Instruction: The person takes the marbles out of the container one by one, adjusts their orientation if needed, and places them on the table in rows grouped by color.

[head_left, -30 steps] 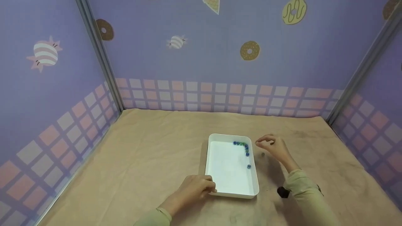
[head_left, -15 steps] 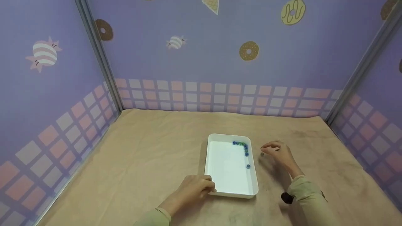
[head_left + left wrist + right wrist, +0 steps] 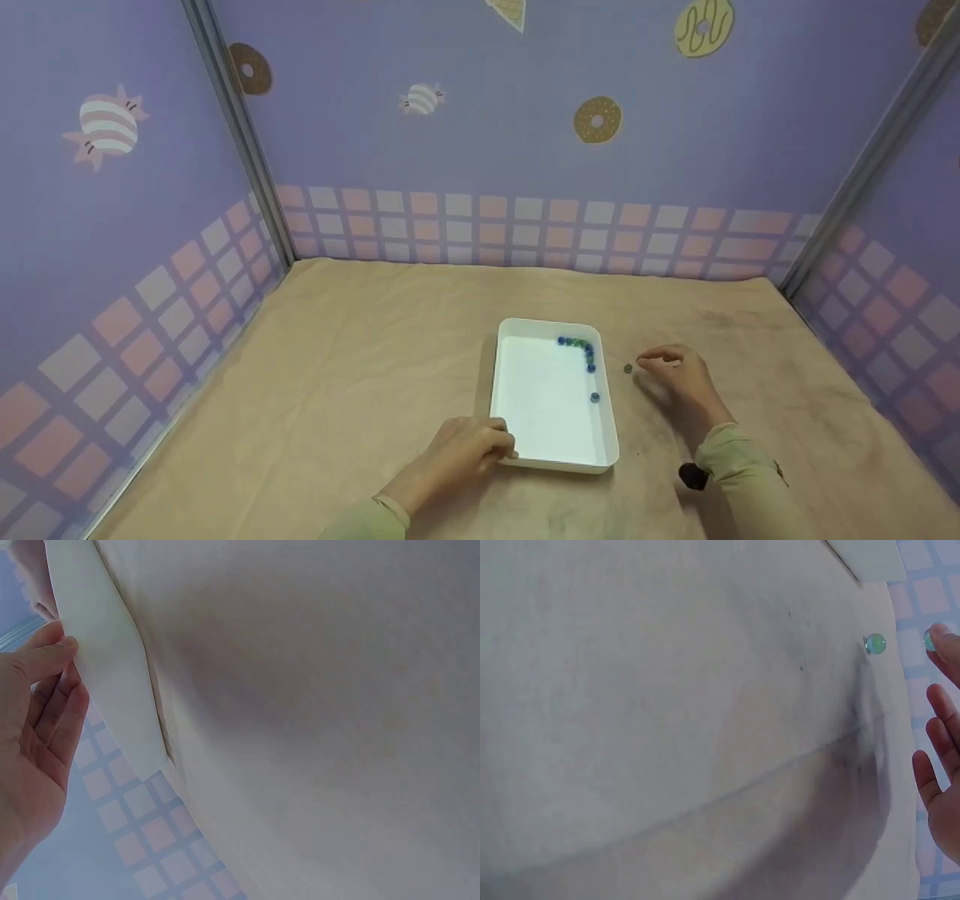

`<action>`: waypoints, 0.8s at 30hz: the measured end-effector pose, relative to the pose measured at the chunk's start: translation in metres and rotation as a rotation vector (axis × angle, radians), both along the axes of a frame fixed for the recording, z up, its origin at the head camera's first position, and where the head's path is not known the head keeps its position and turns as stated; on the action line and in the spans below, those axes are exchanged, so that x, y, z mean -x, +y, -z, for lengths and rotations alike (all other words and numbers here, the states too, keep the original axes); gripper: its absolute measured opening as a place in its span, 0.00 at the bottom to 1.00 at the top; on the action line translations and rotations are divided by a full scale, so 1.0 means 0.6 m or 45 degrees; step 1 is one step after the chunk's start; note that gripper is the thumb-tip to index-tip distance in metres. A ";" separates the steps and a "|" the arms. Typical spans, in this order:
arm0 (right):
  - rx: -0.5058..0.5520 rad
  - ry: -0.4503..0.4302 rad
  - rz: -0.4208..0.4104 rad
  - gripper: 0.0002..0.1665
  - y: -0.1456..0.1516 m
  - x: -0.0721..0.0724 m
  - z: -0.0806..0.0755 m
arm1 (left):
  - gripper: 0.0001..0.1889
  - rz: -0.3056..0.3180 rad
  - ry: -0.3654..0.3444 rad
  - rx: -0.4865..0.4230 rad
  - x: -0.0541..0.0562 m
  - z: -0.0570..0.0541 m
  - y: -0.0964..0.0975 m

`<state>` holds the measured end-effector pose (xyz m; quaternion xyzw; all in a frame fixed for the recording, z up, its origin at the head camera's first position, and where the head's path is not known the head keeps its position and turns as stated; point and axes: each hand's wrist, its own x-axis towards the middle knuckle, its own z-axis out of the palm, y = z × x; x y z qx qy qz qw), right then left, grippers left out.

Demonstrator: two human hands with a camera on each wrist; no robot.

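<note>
Head view, right grip (image 3: 679,375) pinching marble (image 3: 928,640), left grip (image 3: 469,444) pinching tray edge (image 3: 559,466), wide cloth (image 3: 375,360) leftward

Cone print (image 3: 508,12) — cropped, pinched marble (image 3: 928,640) — half-hidden

One tray (image 3: 551,409), over eight marbles (image 3: 595,397)

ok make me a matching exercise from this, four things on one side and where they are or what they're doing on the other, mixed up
1. left hand
2. right hand
3. loose marble
4. blue and green marble row

A. lying on the cloth
B. inside the tray's far right corner
C. pinching a second marble
D. gripping the tray

Pairs: 1-D, 2-C, 3-A, 4-B
</note>
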<state>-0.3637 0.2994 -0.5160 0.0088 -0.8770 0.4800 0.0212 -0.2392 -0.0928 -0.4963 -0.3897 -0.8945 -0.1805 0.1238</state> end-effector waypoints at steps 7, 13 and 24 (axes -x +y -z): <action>-0.043 0.059 0.047 0.21 0.003 0.000 0.011 | 0.07 0.000 -0.044 -0.016 -0.001 -0.002 0.000; -0.111 0.094 0.069 0.18 0.003 0.007 0.018 | 0.08 -0.004 -0.055 -0.012 -0.002 -0.001 0.000; -0.138 0.093 0.085 0.16 0.000 0.014 0.026 | 0.07 -0.018 -0.055 -0.012 -0.003 -0.002 0.000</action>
